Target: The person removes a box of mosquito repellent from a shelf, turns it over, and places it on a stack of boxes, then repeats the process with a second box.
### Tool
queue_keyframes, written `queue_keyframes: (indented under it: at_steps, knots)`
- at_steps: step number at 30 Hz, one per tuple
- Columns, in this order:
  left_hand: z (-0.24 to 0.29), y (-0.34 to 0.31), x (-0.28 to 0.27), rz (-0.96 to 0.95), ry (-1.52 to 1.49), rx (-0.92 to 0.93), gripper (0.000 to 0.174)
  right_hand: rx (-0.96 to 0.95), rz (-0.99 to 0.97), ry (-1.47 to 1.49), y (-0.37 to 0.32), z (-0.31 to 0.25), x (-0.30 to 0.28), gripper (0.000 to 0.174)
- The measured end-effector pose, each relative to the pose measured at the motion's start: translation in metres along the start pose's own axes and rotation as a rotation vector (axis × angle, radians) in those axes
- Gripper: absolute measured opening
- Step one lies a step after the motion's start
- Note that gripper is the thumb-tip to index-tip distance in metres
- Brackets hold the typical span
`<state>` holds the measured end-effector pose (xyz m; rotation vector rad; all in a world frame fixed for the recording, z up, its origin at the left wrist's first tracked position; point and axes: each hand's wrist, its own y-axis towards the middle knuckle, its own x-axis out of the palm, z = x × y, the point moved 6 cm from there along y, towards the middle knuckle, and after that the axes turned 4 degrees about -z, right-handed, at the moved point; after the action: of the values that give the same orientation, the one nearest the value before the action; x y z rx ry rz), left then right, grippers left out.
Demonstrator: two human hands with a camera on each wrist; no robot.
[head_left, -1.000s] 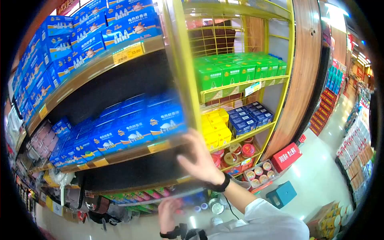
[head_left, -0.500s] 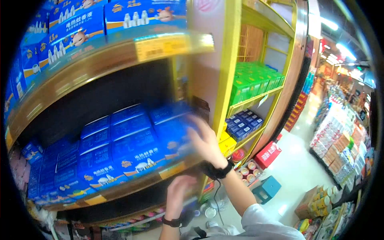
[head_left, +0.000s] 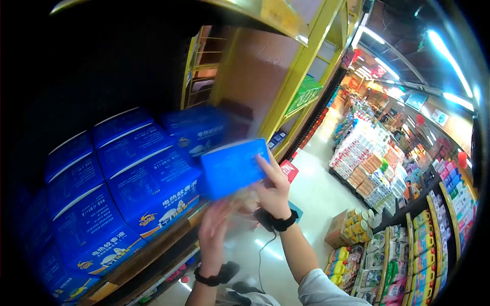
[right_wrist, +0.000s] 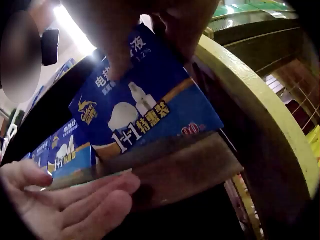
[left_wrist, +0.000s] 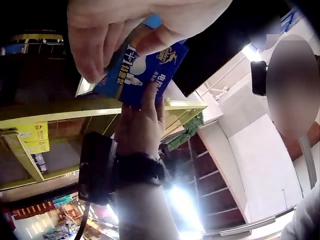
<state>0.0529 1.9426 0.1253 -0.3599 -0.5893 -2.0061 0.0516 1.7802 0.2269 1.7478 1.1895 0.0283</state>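
Both hands are on a blue box (head_left: 232, 168) of mosquito-repellent liquid in a shop aisle. The right hand (head_left: 273, 191) grips the box's right end with its fingers curled over the top. The left hand (head_left: 214, 232) comes from below and pinches the lower edge between the thumb and nearly straight fingers. The box hangs in the air, tilted, just off the right end of a wooden shelf (head_left: 153, 245) and left of a yellow upright (head_left: 298, 71). Matching stacked boxes (head_left: 148, 183) fill the shelf to the left, two high. The pictures do not show whether the held box touches the nearest of them. The right wrist view shows its printed face, marked "1+1", turned towards the person.

As it stands, the box looks clear of the shelf and carried wholly by the hands, and it rests on nothing. Judging by that, the handling is about midway: the box has been lifted out but not yet set down anywhere. The rest of the stack looks untouched.
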Motion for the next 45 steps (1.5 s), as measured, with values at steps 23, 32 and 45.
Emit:
queue_keyframes:
  at_steps: [23,32,45]
  knots:
    - [-0.155,-0.104,0.196,-0.405,-0.263,-0.669,0.033,0.459,0.439,-0.402,-0.323,-0.022,-0.230,0.061]
    - [-0.290,-0.188,0.330,-0.600,-0.298,-1.031,0.035,0.630,0.600,-0.535,-0.457,-0.024,-0.357,0.056]
    - [-0.427,-0.170,0.490,-0.864,-0.093,-1.179,0.030,0.807,0.811,-0.668,-0.534,0.025,-0.500,0.057]
